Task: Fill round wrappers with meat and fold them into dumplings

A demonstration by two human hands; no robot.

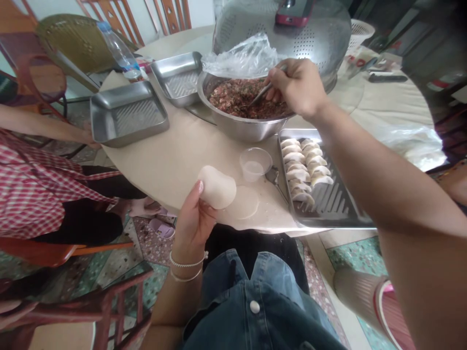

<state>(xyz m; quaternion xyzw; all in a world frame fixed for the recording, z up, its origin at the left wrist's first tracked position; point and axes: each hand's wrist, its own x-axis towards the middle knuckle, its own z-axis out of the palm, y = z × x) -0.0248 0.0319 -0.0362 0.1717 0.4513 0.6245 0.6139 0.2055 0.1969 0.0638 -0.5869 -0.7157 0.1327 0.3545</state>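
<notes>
My left hand [192, 221] pinches a round white dumpling wrapper [217, 187] just above the near edge of the round table [171, 160]. My right hand [297, 87] grips a metal utensil [260, 95] whose tip is dipped into the minced meat filling [242, 99] inside a steel bowl [237, 127]. Another flat wrapper [243, 203] lies on the table beside the held one. To the right, a steel tray [333, 206] carries several folded dumplings [304, 165] in two rows.
A small clear plastic cup [255, 164] of water stands by the tray. Two bare steel trays [127, 114] [179, 78], a plastic bottle [118, 48], a plastic bag [244, 58] and a large colander [321, 36] sit further back. A person in a checked shirt [32, 184] sits at left.
</notes>
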